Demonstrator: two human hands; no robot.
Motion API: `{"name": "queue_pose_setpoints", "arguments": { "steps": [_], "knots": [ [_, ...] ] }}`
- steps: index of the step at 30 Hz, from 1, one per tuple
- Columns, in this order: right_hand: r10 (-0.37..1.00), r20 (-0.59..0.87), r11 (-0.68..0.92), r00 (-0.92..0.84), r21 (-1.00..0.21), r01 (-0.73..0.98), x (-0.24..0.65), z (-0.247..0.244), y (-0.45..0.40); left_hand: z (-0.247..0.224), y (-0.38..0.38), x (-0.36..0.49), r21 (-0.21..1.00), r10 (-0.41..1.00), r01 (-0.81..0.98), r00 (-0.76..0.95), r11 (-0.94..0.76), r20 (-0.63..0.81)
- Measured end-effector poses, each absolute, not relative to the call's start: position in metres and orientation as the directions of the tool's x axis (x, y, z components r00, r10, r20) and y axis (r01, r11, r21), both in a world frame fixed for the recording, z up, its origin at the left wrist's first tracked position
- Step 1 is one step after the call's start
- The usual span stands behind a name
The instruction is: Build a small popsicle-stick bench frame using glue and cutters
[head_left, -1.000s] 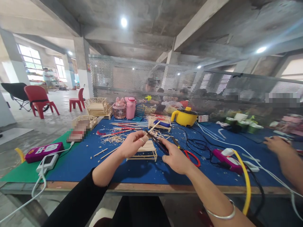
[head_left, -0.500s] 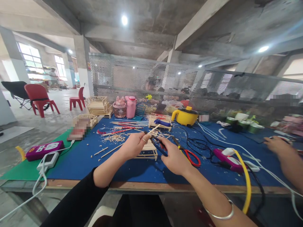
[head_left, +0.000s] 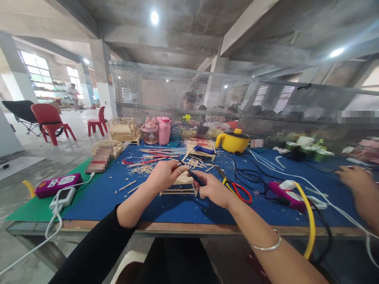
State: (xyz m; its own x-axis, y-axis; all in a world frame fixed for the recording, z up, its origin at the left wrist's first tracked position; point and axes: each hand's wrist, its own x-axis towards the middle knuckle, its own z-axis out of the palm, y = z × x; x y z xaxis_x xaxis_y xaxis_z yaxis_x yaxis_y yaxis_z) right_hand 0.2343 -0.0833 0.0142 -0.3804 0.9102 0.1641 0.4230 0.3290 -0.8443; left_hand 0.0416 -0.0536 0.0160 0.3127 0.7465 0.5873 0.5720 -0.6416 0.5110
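Note:
My left hand (head_left: 164, 175) is closed, with a thin wooden stick (head_left: 186, 154) pinched in its fingertips. My right hand (head_left: 214, 190) is wrapped around dark blue-handled pliers (head_left: 197, 178), whose dark jaws reach to the left fingertips. The exact contact between jaws and stick is hidden by the fingers. Below both hands, a small frame built from wooden sticks (head_left: 179, 191) stands on the blue table mat (head_left: 124, 207). Behind it lie loose short sticks (head_left: 197, 162), and a blue-handled tool (head_left: 204, 150) rests on another stick frame (head_left: 213, 157).
To the right are red-handled scissors (head_left: 243, 193), yellow-handled pliers (head_left: 227, 183), black cables and a purple power strip (head_left: 286, 196). A yellow pot (head_left: 233, 142) and pink bottle (head_left: 164, 132) stand behind. Wood scraps (head_left: 142, 169) lie left. Another person's hand (head_left: 355, 179) is far right.
The pliers' handles have come together in my right hand, and the tool has turned. My left hand has shifted slightly up and left. The view has moved a little.

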Motion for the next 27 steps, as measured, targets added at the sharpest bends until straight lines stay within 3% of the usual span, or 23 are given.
{"name": "queue_pose_setpoints", "arguments": {
  "steps": [2,5,9,13,18,23,25,27],
  "knots": [
    [0.886,0.061,0.179,-0.459,-0.959,0.219,0.238,0.017,-0.09,0.014,-0.056,0.042,0.486,0.694,0.538,0.295,-0.689,0.657],
    [0.832,-0.032,-0.042,-0.554,-0.999,-0.006,0.242,0.021,-0.1,0.012,-0.062,0.048,0.489,0.629,0.453,0.236,-0.746,0.741],
    [0.803,-0.116,-0.199,-0.584,-0.977,-0.079,0.24,0.023,-0.108,0.011,-0.065,0.052,0.487,0.563,0.338,0.181,-0.805,0.806],
    [0.835,-0.082,-0.146,-0.543,-0.986,-0.075,0.237,0.024,-0.107,0.01,-0.058,0.047,0.507,0.57,0.278,0.237,-0.816,0.787],
    [0.907,0.017,0.011,-0.42,-1.0,-0.017,0.241,0.015,-0.099,0.011,-0.055,0.042,0.508,0.606,0.337,0.336,-0.792,0.721],
    [0.93,0.121,0.159,-0.348,-0.984,0.081,0.249,0.012,-0.097,0.012,-0.054,0.044,0.628,0.698,0.34,0.136,-0.7,0.703],
    [0.953,0.175,0.212,-0.247,-0.968,0.134,0.258,0.015,-0.093,0.013,-0.049,0.04,0.726,0.749,0.258,-0.013,-0.638,0.663],
    [0.959,0.263,0.282,-0.101,-0.913,0.294,0.27,0.016,-0.085,0.013,-0.043,0.035,0.786,0.785,0.15,-0.08,-0.599,0.614]
  ]
}}
